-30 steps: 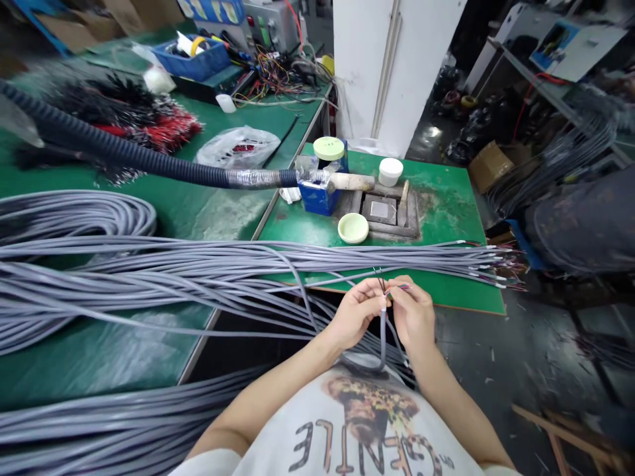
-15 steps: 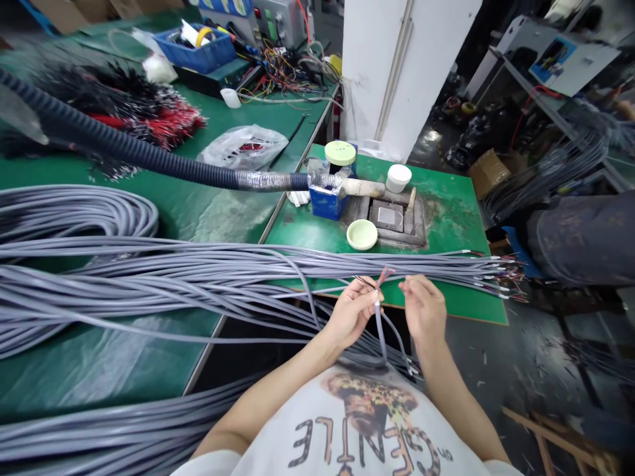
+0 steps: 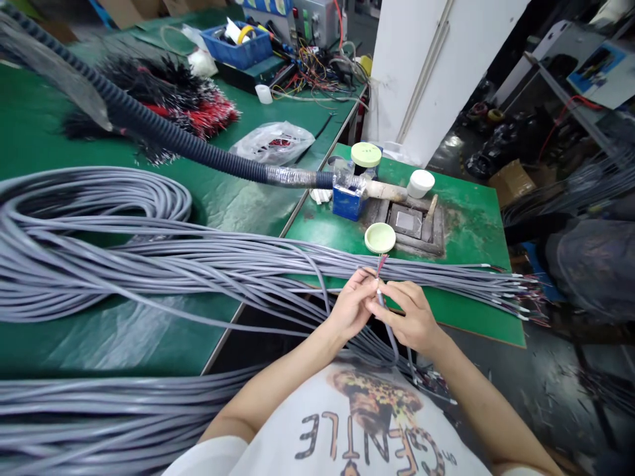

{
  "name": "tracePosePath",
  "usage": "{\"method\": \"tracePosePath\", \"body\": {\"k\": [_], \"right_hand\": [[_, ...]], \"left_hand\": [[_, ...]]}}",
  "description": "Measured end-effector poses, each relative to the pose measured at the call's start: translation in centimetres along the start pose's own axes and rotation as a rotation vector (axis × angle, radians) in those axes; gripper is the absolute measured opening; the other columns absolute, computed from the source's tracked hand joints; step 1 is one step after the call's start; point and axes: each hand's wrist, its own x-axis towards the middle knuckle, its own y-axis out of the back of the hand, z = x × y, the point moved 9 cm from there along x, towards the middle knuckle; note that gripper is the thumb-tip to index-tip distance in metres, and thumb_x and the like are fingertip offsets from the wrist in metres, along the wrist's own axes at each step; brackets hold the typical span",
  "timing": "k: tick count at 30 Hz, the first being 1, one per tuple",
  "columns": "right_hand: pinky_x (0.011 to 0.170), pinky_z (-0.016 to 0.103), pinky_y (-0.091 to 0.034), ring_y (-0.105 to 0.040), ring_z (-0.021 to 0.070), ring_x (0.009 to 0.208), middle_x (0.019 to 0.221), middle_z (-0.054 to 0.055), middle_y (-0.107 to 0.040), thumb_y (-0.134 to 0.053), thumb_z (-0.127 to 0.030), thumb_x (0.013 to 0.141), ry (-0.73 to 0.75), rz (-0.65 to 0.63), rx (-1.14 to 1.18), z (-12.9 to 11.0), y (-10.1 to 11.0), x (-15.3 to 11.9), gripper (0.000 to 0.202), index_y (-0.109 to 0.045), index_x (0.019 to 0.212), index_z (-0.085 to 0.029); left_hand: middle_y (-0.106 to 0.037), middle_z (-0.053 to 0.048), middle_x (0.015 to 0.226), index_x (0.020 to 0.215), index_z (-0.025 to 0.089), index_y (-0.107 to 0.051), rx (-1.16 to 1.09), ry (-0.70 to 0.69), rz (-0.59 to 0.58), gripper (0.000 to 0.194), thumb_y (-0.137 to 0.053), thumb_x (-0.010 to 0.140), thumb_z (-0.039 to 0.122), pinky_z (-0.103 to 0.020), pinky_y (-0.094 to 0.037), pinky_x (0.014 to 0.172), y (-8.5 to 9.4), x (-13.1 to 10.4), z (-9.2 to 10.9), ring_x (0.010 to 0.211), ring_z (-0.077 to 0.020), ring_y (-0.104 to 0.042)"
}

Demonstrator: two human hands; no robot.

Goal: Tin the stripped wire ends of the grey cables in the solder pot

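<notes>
A grey cable rises between my hands, its stripped end pointing up with thin reddish and dark wires showing. My left hand pinches this end just below the bare wires. From the other side, my right hand has its thumb and fingers closed around the cable at the same spot, touching the left fingertips. Just beyond the hands, a thick bundle of grey cables runs across both tables, with stripped wire ends at the right.
A pale green dish and a white tub stand around a dirty metal plate set in the small green table. A ribbed black hose reaches over from the left. More grey cables lie at lower left.
My right hand has moved left and closed on the cable end beside my left hand; before, it was apart from it. The view has shifted, so the tables sit further right.
</notes>
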Motion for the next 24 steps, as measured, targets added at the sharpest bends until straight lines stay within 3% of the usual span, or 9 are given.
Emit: {"method": "tracePosePath", "body": {"k": [5, 7, 11, 18, 21, 24], "right_hand": [[0.095, 0.045, -0.048, -0.058, 0.0243, 0.114, 0.119, 0.002, -0.068, -0.067, -0.018, 0.082, -0.061, 0.146, 0.11, 2.4, 1.9, 1.0, 0.045, -0.061, 0.123, -0.035], [0.091, 0.044, -0.051, -0.062, 0.024, 0.107, 0.114, 0.004, -0.07, -0.064, -0.016, 0.083, -0.187, 0.267, 0.187, 4.2, 3.5, 1.8, 0.042, -0.062, 0.122, -0.032], [0.086, 0.039, -0.052, -0.066, 0.0215, 0.096, 0.102, 0.005, -0.072, -0.057, -0.02, 0.088, -0.518, 0.441, 0.242, 8.6, 5.7, 2.5, 0.023, -0.07, 0.106, -0.026], [0.072, 0.034, -0.054, -0.068, 0.0199, 0.075, 0.083, 0.004, -0.074, -0.058, -0.037, 0.088, -0.709, 0.445, 0.269, 14.6, 4.2, 4.1, 0.021, -0.071, 0.094, -0.022], [0.071, 0.032, -0.053, -0.067, 0.0187, 0.071, 0.079, 0.003, -0.073, -0.058, -0.04, 0.087, -0.704, 0.382, 0.255, 16.1, 2.9, 5.5, 0.023, -0.071, 0.088, -0.021], [0.072, 0.031, -0.052, -0.067, 0.0184, 0.073, 0.079, 0.003, -0.073, -0.058, -0.041, 0.085, -0.703, 0.322, 0.232, 16.7, 1.6, 6.5, 0.025, -0.071, 0.086, -0.02]], "left_hand": [[-0.067, 0.0, 0.086, 0.114, 0.02, -0.056, 0.087, -0.005, -0.038, 0.049, -0.078, 0.071, 0.027, -0.022, -0.053, 0.061, -0.7, -0.2, 0.9, 0.065, -0.0095, -0.062], [-0.068, -0.002, 0.089, 0.116, 0.02, -0.057, 0.184, -0.067, -0.034, 0.049, -0.077, 0.071, 0.027, -0.024, -0.054, 0.064, -0.6, -0.4, 2.0, 0.068, -0.0109, -0.063], [-0.068, -0.001, 0.076, 0.102, 0.018, -0.064, 0.439, -0.302, 0.005, 0.028, -0.072, 0.077, 0.027, -0.024, -0.051, 0.066, 0.0, -1.5, 5.2, 0.066, -0.0111, -0.062], [-0.07, -0.004, 0.08, 0.087, 0.022, -0.072, 1.032, -0.821, 0.109, 0.01, -0.068, 0.078, 0.019, -0.032, -0.048, 0.076, -0.8, -4.5, 10.9, 0.077, -0.0182, -0.062], [-0.07, -0.003, 0.081, 0.09, 0.023, -0.07, 1.175, -1.036, 0.157, 0.014, -0.065, 0.079, 0.015, -0.034, -0.048, 0.077, -0.9, -5.3, 12.9, 0.078, -0.0181, -0.062], [-0.07, -0.002, 0.083, 0.089, 0.023, -0.068, 1.29, -1.148, 0.257, 0.012, -0.064, 0.08, 0.016, -0.036, -0.048, 0.081, 0.0, -5.3, 14.1, 0.082, -0.0185, -0.062]]}}
